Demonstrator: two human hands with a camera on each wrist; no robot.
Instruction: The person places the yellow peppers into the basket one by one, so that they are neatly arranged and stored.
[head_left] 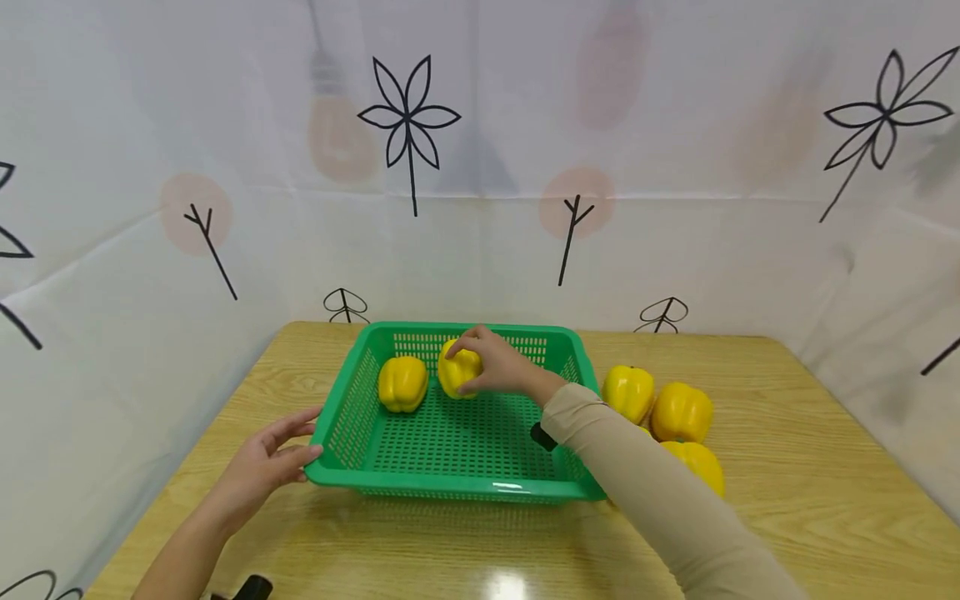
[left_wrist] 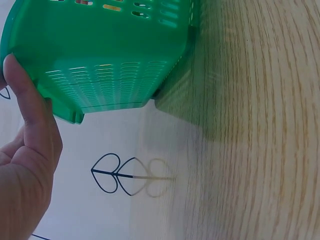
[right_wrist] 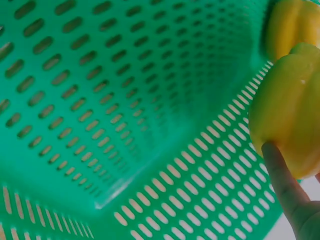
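Observation:
A green perforated basket (head_left: 450, 481) stands on the table. Inside it, by the back wall, my right hand (head_left: 498, 364) holds a yellow bell pepper (head_left: 454, 375) between thumb and fingers; the right wrist view shows the thumb of that hand (right_wrist: 295, 205) against the pepper (right_wrist: 287, 112). A second yellow pepper (head_left: 402, 384) lies to its left in the basket, and shows at the top right of the right wrist view. My left hand (head_left: 258, 468) touches the basket's left rim with its fingers relaxed; in the left wrist view the hand (left_wrist: 32, 145) is at the basket's edge (left_wrist: 60, 107).
Several yellow peppers (head_left: 681, 412) lie on the wooden table (head_left: 817, 467) to the right of the basket, partly behind my right sleeve (head_left: 645, 475). A white cloth (head_left: 487, 258) with drawn flowers and twigs hangs behind and beside the table.

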